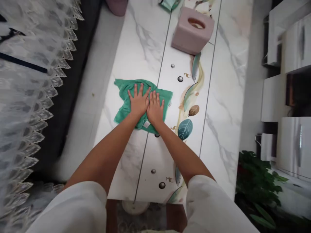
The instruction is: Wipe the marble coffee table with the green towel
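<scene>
A green cloth (122, 108) with a small white tag lies spread and slightly wrinkled on the white marble-patterned table (131, 155). My left hand (139, 102) rests flat on the middle of the cloth, fingers spread. Beside it, my right hand (155, 108) presses on the cloth's right part, palm down with its fingers apart. The two hands touch or nearly touch at the thumbs. Neither hand grips anything.
A pink tissue box (190, 32) stands toward the far end of the table, near a green packet (169, 4). Beyond the left edge is a pink container (117, 6). Lace-covered furniture (31, 97) is at left, a leafy plant (257, 184) at lower right.
</scene>
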`<state>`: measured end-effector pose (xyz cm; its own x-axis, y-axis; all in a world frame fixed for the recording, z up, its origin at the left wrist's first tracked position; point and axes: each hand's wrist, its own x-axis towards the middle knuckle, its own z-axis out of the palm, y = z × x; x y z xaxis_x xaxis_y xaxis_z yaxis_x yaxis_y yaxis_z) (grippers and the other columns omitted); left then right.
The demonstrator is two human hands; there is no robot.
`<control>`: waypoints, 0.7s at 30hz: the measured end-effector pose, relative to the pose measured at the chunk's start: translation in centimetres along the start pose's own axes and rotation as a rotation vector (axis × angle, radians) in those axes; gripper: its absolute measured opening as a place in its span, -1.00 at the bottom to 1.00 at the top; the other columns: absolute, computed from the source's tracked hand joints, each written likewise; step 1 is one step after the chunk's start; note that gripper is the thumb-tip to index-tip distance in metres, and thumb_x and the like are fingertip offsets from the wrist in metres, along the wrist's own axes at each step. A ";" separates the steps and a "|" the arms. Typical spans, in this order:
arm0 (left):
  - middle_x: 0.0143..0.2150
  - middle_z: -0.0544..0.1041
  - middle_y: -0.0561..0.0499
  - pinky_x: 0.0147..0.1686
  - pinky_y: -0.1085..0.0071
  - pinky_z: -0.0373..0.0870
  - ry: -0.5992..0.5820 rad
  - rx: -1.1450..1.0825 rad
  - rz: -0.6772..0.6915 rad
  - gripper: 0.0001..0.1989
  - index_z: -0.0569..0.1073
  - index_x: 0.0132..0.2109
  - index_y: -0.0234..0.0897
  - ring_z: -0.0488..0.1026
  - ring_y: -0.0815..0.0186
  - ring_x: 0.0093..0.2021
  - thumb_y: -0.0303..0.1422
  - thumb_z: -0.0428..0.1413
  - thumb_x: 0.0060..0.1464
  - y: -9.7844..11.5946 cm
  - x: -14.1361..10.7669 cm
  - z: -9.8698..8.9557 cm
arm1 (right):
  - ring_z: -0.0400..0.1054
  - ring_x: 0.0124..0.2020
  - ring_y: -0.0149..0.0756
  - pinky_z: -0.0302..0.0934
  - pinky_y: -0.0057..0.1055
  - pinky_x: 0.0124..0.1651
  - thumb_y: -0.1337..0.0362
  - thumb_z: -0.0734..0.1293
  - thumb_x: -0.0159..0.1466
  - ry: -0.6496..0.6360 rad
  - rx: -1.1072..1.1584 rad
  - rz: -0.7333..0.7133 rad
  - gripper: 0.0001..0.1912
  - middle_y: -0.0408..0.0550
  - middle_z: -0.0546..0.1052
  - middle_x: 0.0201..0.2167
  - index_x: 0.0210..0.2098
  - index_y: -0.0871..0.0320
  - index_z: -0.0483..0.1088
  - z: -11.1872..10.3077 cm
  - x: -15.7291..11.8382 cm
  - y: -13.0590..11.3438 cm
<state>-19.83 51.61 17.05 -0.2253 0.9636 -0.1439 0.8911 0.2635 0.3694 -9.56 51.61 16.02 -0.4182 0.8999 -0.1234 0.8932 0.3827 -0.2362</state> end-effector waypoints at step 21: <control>0.16 0.65 0.00 -0.01 -0.43 0.53 -0.367 0.112 -0.292 -0.52 0.63 0.12 0.32 0.38 -0.34 0.37 -0.13 0.09 0.08 5.3 -46.0 10.1 | 0.49 0.26 -0.08 0.46 -0.08 0.26 0.25 0.20 0.37 -0.239 0.134 0.136 -0.41 -0.26 0.56 0.24 0.32 -0.32 0.44 6.0 -43.2 5.2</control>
<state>-0.77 8.19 16.40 -0.3364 0.7655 -0.5485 0.8528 0.4948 0.1674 12.11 13.48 14.30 -0.3371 0.8603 -0.3824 0.9207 0.2163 -0.3248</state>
